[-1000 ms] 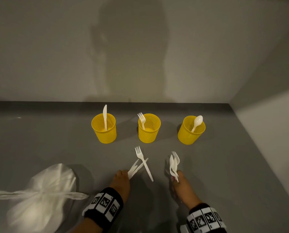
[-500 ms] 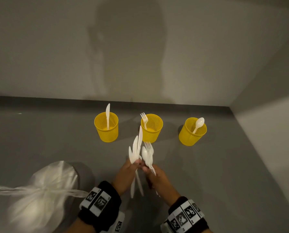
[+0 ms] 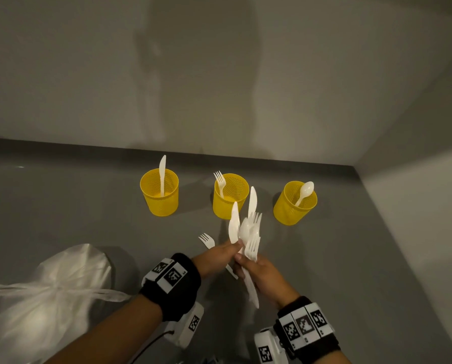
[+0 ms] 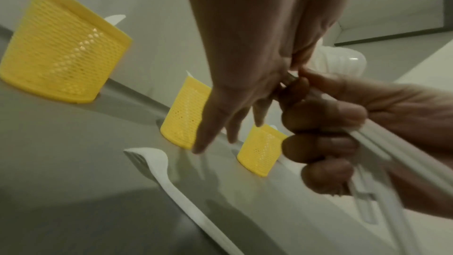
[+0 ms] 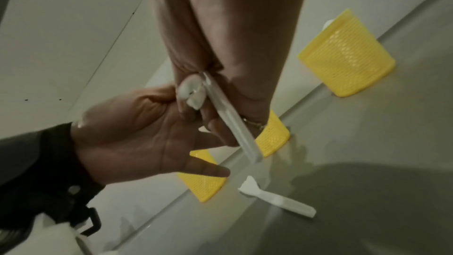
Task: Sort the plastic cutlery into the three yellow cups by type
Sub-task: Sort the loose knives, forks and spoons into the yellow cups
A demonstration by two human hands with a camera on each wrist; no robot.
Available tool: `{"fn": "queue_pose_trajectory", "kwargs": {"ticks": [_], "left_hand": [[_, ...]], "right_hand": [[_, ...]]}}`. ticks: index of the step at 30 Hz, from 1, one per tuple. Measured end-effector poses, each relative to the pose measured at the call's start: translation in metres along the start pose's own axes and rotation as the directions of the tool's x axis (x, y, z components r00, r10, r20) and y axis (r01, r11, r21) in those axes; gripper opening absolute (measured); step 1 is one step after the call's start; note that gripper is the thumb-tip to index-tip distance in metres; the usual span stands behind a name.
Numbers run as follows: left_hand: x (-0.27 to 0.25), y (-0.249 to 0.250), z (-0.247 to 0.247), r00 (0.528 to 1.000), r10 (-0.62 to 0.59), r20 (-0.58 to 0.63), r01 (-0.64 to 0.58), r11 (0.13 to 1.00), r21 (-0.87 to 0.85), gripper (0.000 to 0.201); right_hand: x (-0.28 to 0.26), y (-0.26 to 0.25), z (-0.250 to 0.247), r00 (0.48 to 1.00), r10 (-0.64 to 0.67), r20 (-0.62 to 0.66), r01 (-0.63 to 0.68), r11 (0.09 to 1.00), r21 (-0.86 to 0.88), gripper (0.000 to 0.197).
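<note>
L cup (image 3: 159,195) w/ knife (image 3: 162,172), mid cup (image 3: 229,197) w/ fork (image 3: 220,181), R cup (image 3: 294,203) w/ spoon (image 3: 304,192), my right hand (image 3: 264,274) grips cutlery bundle (image 3: 248,232), my left hand (image 3: 219,256) pinches it too, wrist views show loose fork (image 4: 157,164) whole.

Wore a broad black band (image 3: 171,287) behind the left hand (image 3: 217,256), faced with white tiles printed in black square codes. Carried a white box (image 3: 190,324) under that wrist, coded too, with a thin black cable (image 3: 151,345) trailing back from it. Wore a matching black band (image 3: 307,329) behind the right hand (image 3: 263,275), three coded tiles in a row, and a white box (image 3: 268,348) beneath with its own code. Bare forearms, no sleeves. Had a thin ring (image 5: 255,123) on one finger of the right hand.
</note>
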State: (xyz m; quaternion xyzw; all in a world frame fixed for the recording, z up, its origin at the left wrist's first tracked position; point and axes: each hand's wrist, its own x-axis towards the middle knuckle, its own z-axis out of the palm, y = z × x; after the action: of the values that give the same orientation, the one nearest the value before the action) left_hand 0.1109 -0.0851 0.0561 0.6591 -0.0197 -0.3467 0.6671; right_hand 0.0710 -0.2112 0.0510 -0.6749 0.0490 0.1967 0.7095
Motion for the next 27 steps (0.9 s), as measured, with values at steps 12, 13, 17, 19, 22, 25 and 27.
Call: {"fn": "queue_pose_trajectory", "kwargs": {"ticks": [12,13,17,19,22,25,27], "left_hand": [[0.028,-0.05,-0.021,0.974,-0.057,-0.219,0.216,0.525,0.823,0.015],[0.029,-0.051,-0.022,0.966,-0.067,-0.25,0.25,0.492,0.834,0.015],[0.027,-0.048,-0.033,0.915,-0.087,-0.393,0.395,0.381,0.836,0.027],[0.025,-0.046,-0.04,0.9,-0.079,-0.429,0.425,0.378,0.823,0.025],[0.019,-0.038,-0.048,0.883,-0.095,-0.459,0.452,0.431,0.781,0.027],[0.011,-0.021,-0.051,0.886,0.012,-0.463,0.349,0.641,0.684,0.03],[0.005,0.0,-0.049,0.891,0.107,-0.442,0.122,0.88,0.46,0.018]], "right_hand": [[-0.018,0.003,-0.052,0.959,0.051,-0.28,0.014,0.974,0.226,0.017],[-0.019,0.002,-0.054,0.959,0.057,-0.278,0.011,0.972,0.236,0.017],[-0.022,0.002,-0.059,0.95,0.073,-0.304,-0.017,0.983,0.185,0.016],[-0.02,0.003,-0.062,0.946,0.085,-0.313,-0.032,0.985,0.168,0.019],[-0.017,0.002,-0.066,0.946,0.086,-0.311,-0.025,0.98,0.195,0.021],[-0.01,0.003,-0.068,0.95,0.094,-0.297,-0.027,0.974,0.225,0.021],[-0.006,0.004,-0.069,0.95,0.107,-0.294,-0.04,0.973,0.226,0.023]]}}
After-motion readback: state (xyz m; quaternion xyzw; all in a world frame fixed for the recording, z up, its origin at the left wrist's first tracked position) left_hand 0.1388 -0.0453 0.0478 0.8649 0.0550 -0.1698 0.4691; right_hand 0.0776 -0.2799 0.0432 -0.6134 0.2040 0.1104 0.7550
